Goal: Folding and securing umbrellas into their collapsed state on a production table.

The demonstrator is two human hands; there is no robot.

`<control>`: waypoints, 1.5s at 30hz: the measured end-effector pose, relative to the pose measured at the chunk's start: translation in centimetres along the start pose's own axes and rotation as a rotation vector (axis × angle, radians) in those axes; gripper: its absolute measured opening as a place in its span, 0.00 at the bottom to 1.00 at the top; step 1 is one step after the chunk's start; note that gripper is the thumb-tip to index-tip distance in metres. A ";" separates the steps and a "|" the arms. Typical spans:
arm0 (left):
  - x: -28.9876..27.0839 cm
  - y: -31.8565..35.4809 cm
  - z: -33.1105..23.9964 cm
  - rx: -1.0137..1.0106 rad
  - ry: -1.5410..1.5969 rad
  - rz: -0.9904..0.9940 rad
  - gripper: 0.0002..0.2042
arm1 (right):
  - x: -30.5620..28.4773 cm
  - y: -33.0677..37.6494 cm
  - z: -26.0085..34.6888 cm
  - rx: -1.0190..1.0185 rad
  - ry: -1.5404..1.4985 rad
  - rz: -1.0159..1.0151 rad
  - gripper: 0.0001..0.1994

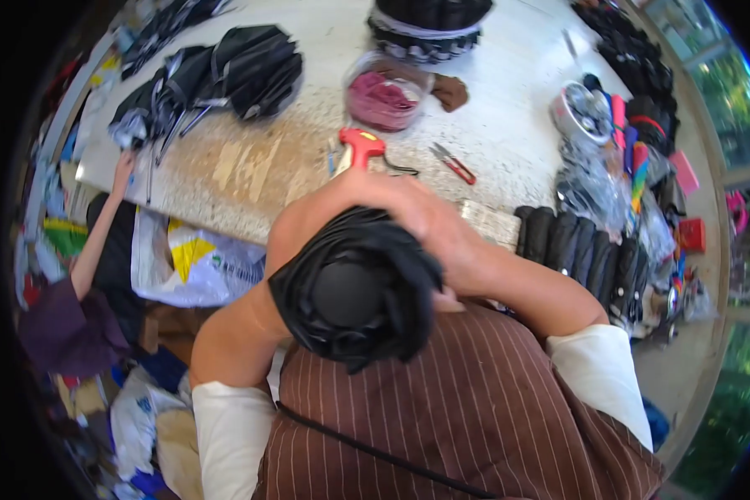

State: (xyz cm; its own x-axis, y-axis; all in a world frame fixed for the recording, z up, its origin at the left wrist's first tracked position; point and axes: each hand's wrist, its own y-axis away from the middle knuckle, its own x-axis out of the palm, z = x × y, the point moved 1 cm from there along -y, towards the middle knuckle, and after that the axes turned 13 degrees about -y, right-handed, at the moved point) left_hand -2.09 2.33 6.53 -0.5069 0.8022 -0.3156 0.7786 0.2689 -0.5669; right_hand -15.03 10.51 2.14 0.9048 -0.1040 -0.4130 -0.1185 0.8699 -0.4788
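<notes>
A black folding umbrella (pixel 350 287) is held in front of my chest, its round dark end turned up toward me. Its pleated cloth is bunched and wrapped around that end. My left hand (pixel 304 212) closes on the umbrella from the far left side, its fingers mostly hidden behind the cloth. Around the far right side bends my right hand (pixel 417 212), blurred, gripping the cloth with a fingertip showing below. Just beyond the hands, a red glue gun (pixel 362 146) lies on the worn white table (pixel 500 117).
Red-handled thread snips (pixel 454 163) lie right of the glue gun. Beyond stands a clear tub (pixel 383 96) of pink material. Black umbrellas (pixel 258 71) lie at far left, near a co-worker's hand (pixel 125 167). Rolled black umbrellas (pixel 562 242) line the right side, below a white tub (pixel 582 112).
</notes>
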 end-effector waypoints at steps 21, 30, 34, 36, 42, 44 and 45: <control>5.5 -6.1 11.4 -0.582 1.062 -0.200 0.13 | -1.6 9.2 1.9 0.983 0.058 -0.490 0.24; -1.7 -0.2 20.3 -0.956 0.912 -0.167 0.12 | -10.4 25.8 5.5 1.299 1.109 -0.961 0.31; -1.9 2.4 22.4 -1.006 0.909 -0.102 0.10 | -10.2 31.1 3.9 1.271 1.458 -0.781 0.30; -2.8 3.1 22.8 -1.014 0.888 -0.104 0.10 | -10.4 31.8 3.4 1.250 1.573 -0.710 0.30; -10.1 6.8 25.8 -1.065 0.752 -0.326 0.08 | -10.0 31.3 2.2 1.314 1.571 -0.691 0.30; -12.4 8.6 26.9 -1.089 0.688 -0.410 0.08 | -10.3 30.6 2.3 1.321 1.455 -0.684 0.30; -14.2 9.9 28.0 -1.110 0.629 -0.463 0.08 | -10.0 30.2 2.5 1.274 1.488 -0.702 0.30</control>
State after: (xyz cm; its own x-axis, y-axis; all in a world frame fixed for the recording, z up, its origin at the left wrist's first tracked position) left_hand 2.48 -21.33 -15.87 -0.7805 0.5472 0.3022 0.6209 0.6230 0.4758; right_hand -26.63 39.00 -6.21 -0.3603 -0.1461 -0.9213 0.8952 0.2233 -0.3856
